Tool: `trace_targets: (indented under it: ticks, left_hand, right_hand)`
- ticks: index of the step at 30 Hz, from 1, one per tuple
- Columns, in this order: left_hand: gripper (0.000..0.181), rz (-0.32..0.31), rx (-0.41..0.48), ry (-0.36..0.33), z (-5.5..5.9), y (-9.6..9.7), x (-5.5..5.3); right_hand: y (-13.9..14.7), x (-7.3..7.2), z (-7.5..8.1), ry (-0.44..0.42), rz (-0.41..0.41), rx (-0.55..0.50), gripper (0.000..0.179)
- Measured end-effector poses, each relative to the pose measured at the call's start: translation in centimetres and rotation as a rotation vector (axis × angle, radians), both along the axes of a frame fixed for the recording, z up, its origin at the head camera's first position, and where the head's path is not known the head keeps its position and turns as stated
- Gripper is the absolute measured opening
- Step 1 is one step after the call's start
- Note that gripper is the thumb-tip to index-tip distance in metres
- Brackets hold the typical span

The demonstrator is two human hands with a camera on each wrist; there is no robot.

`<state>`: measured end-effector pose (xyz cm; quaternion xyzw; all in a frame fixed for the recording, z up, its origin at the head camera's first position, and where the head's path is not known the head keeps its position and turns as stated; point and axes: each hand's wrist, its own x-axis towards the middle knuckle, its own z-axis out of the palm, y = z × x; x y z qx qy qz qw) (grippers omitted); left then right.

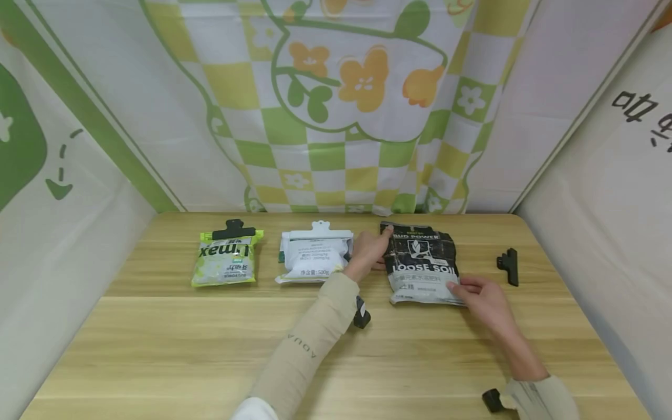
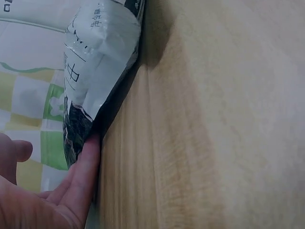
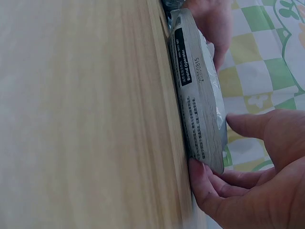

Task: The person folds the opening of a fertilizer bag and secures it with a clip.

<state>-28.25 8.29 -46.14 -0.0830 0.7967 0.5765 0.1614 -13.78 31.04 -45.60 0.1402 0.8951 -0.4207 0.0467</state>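
Pouch, soft plastic, black over pale grey, lettered LOOSE SOIL: is lying between both hands, on the wood-grain worktop. Left hand: is touching the pouch's upper-left edge with straight fingers, thumb standing clear. Right hand: is pinching the lower-right corner, thumb above, fingers beneath. Pouch, white plastic, white clip attached: is lying just left of the left hand. Clip, black, flat-jawed: is resting ahead and right of the right hand.
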Motion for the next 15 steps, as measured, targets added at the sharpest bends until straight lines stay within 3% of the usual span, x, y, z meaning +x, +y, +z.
trace_targets:
  ticks: [5, 15]
  left_hand:
    - [0.075, -0.014, -0.002, -0.016, 0.2, 0.0, -0.1]
    - [0.073, -0.064, 0.123, -0.087, 0.2, -0.5, 0.4]
  right_hand:
    - [-0.2, -0.5, 0.1, -0.039, 0.014, 0.027, 0.077]
    - [-0.7, -1.5, 0.6, -0.127, 0.041, -0.019, 0.083]
